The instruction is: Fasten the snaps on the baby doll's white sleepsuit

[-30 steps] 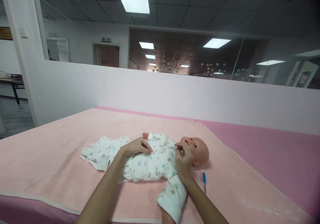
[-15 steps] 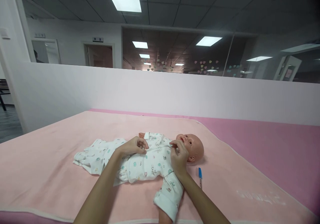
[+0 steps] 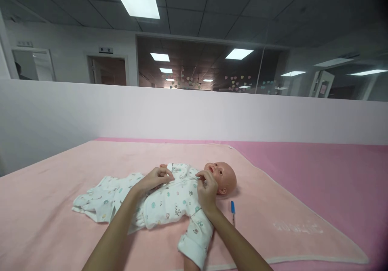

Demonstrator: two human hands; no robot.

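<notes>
A baby doll (image 3: 226, 178) lies on its back with its head to the right, dressed in a white printed top (image 3: 169, 206) and matching trousers (image 3: 100, 200). At the waist end of the top's front seam, my left hand (image 3: 156, 179) is closed, its fingers pinching the fabric edge. My right hand (image 3: 207, 188) is also closed, pinching the top at the neckline just below the doll's chin. The seam runs between both hands. What exactly lies under the right fingertips is hidden.
A blue-capped pen (image 3: 233, 211) lies beside the doll's head, right of my right forearm. Under everything is a peach blanket (image 3: 273, 206) spread over a pink mat (image 3: 333, 174). A low white wall (image 3: 194, 113) stands behind.
The whole scene has shifted a little left as the camera turned right. Both hands keep about the same places on the top.
</notes>
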